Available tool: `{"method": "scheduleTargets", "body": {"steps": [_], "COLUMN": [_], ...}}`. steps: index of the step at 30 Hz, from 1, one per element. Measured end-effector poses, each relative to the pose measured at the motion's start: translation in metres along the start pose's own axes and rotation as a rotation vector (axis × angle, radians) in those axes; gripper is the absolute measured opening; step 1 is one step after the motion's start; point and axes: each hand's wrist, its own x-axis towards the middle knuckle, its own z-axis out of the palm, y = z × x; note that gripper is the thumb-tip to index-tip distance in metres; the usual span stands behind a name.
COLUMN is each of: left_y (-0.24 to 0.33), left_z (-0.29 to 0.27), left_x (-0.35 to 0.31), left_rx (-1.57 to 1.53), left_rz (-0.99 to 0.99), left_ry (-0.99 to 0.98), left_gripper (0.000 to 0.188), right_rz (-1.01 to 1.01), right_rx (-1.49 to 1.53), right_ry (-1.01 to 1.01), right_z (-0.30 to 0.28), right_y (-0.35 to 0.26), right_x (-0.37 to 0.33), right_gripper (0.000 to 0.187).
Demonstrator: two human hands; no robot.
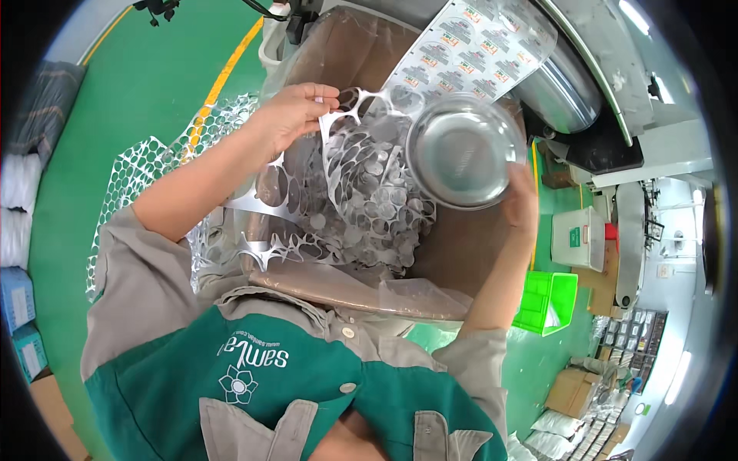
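My left hand (pixel 292 115) pinches the edge of a silvery foil sheet punched with round holes (pixel 329 123). The sheet hangs down into a brown carton (pixel 453 257) lined with clear plastic. My right hand (pixel 521 201), slightly blurred, grips the rim of a round shiny metal bowl (pixel 465 154) over the carton's right side. No contents show in the bowl. Below both hands, a heap of foil scraps and small round discs (pixel 377 223) lies in the carton. Beyond the bowl, a printed foil web (pixel 469 54) slopes down from the machine.
A metal roller (pixel 565 92) and machine edge stand at the upper right. More punched foil (pixel 127 184) spreads over the floor side at left. A bright green crate (pixel 565 296) and a white bin (pixel 576 238) are on the right. Cartons (pixel 573 388) and bags lie farther off.
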Motion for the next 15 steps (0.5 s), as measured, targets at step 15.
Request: {"method": "scheduleTargets", "body": {"steps": [15], "left_y": [0.049], "left_z": [-0.016], "left_x": [-0.035], "left_rx": [0.021], "left_rz": [0.172], "left_ry": [0.040], "left_gripper": [0.033], "right_rz": [0.476], "right_rx": [-1.286], "right_ry": [-0.743], "right_z": [0.032], "right_y": [0.133], "right_x": [-0.008], "right_gripper": [0.049]}}
